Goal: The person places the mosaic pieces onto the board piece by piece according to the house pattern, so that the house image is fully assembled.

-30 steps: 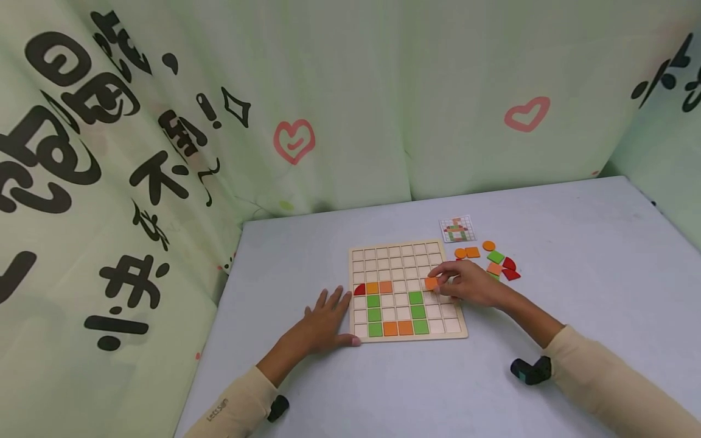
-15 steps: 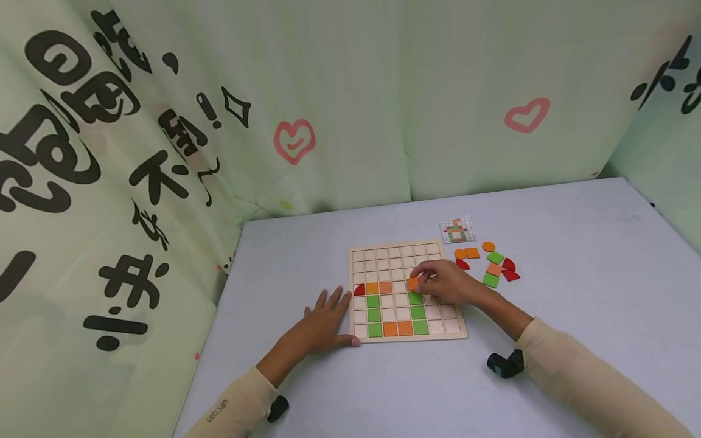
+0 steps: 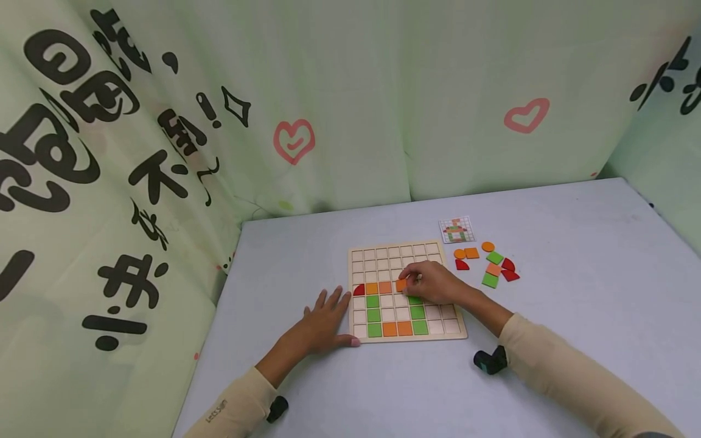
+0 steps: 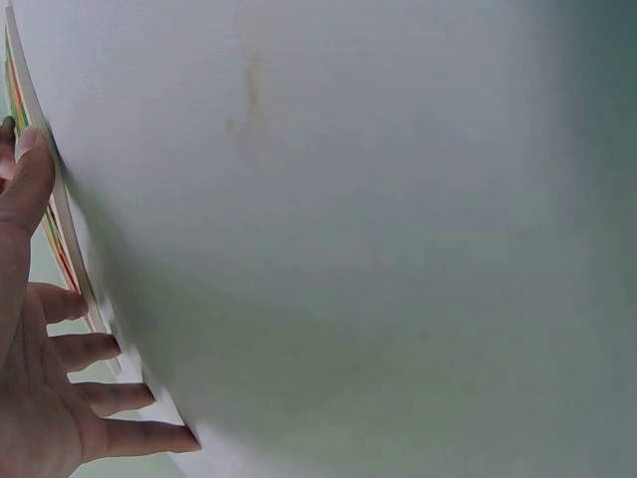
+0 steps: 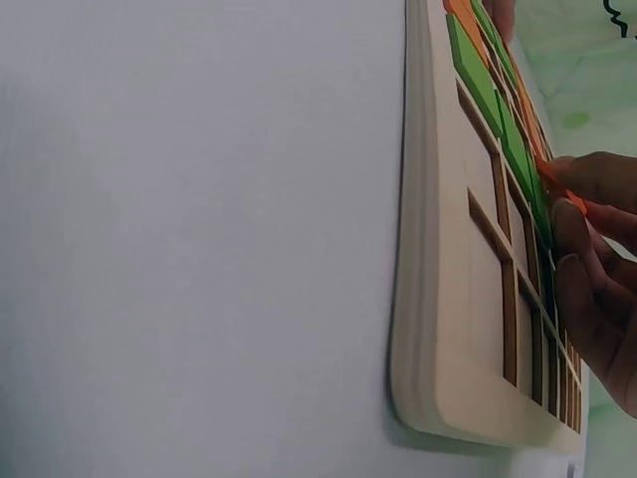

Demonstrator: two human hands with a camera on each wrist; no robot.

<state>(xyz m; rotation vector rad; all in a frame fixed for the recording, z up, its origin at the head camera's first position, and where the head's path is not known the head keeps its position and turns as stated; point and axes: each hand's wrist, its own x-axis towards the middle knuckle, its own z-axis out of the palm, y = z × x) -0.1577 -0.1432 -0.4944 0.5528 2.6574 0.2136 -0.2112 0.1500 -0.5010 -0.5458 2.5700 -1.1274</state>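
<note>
Your right hand point(image 3: 432, 283) pinched the orange tile point(image 3: 401, 285) over the board point(image 3: 365, 266), and your left hand point(image 3: 325, 322) lay spread at the board's left edge. Too tilted a release could have left the tile crooked; low knuckles could have nudged the green tile point(image 3: 414, 300). Whether the orange tile touched the board was hard to tell.

pale table point(image 3: 575, 243): wooden grid board point(image 3: 387, 315); small patterned card point(image 3: 457, 230), loose coloured pieces point(image 3: 494, 269) nearby.
</note>
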